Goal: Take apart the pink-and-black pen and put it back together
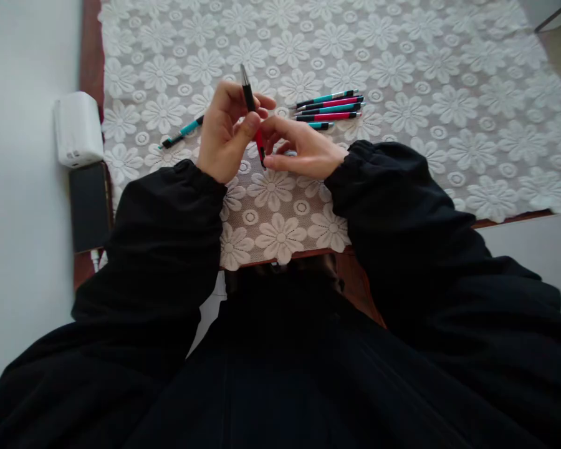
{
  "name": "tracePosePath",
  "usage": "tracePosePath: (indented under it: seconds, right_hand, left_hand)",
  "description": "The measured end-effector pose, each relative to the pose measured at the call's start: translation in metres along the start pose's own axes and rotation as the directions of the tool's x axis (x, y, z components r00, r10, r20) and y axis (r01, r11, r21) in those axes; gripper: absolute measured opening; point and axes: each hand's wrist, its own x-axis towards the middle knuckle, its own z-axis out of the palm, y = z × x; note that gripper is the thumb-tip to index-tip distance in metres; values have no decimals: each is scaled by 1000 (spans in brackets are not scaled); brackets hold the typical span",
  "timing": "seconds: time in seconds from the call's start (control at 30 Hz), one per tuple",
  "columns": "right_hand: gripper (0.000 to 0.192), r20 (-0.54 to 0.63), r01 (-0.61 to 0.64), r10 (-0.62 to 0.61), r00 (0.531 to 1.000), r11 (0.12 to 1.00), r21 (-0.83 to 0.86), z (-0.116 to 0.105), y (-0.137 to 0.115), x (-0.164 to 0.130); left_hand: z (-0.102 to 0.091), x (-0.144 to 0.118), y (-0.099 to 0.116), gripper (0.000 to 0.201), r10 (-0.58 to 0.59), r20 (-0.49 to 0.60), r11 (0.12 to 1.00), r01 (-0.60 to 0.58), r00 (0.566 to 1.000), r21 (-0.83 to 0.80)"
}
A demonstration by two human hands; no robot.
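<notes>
My left hand (224,131) grips the black upper part of a pen (249,93), which points up and away from me. My right hand (302,149) pinches the pen's red lower part (260,146) between thumb and fingers. Both hands meet above a white lace tablecloth (402,81) with a flower pattern. Just beyond my right hand lies a neat row of several pens (330,106), teal and pink with black grips. A single teal pen (182,132) lies apart, left of my left hand.
A white box-shaped device (77,128) and a dark phone (90,206) sit at the table's left edge, off the cloth. The brown table edge (308,252) runs just in front of my body. My black sleeves cover the lower view.
</notes>
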Motion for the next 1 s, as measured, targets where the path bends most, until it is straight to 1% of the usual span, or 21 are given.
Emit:
tracePosePath:
  seconds: [0.07, 0.17, 0.23, 0.33, 0.47, 0.53, 0.6, 0.67, 0.73, 0.87, 0.93, 1.0]
  right_hand:
    - [31, -77, -20, 16, 997, 998, -58, 1, 3, 1]
    - [32, -216, -114, 69, 974, 973, -201, -1, 2, 0]
    - [31, -250, -167, 88, 964, 933, -318, -3, -2, -2]
    - [29, -258, -172, 63, 964, 887, -428, -7, -9, -5]
    - [33, -255, -197, 81, 963, 862, -467, -9, -9, -4]
    - [38, -245, -207, 87, 966, 828, -521, -9, -6, -3]
    - [40, -233, -192, 67, 970, 796, -574, -10, -2, -3]
    - [39, -216, -173, 50, 975, 781, -601, -10, 2, -3]
    - [38, -195, -156, 46, 980, 782, -603, -10, 7, -4]
    - [43, -137, -132, 61, 989, 793, -595, -11, 11, -4]
    - [45, -100, -156, 120, 988, 763, -628, -11, 6, -4]
    - [46, -65, -186, 196, 978, 701, -688, -11, -1, -4]
  left_hand:
    - [-1, -1, -3, 31, -32, 9, 999, 32, 999, 19]
    - [-6, -2, -10, 33, -59, -19, 994, 60, 998, 89]
    - [-9, -3, -14, 34, -62, -28, 982, 66, 998, 178]
    - [-12, -5, -15, 31, -38, -30, 957, 45, 999, 288]
    - [-14, -4, -9, 26, 33, -2, 919, -30, 999, 392]
    - [-15, -4, -6, 21, 86, 47, 884, -98, 995, 458]
    - [-16, -3, -4, 16, 130, 115, 835, -171, 985, 523]
    - [-17, -3, -3, 15, 142, 161, 792, -210, 977, 573]
    - [-17, -3, -3, 14, 111, 181, 759, -201, 977, 619]
    - [-18, -3, -1, 16, -4, 248, 704, -174, 969, 688]
    - [-18, -3, 4, 22, -77, 284, 680, -158, 956, 716]
    - [-18, -2, 10, 25, -154, 311, 652, -140, 938, 745]
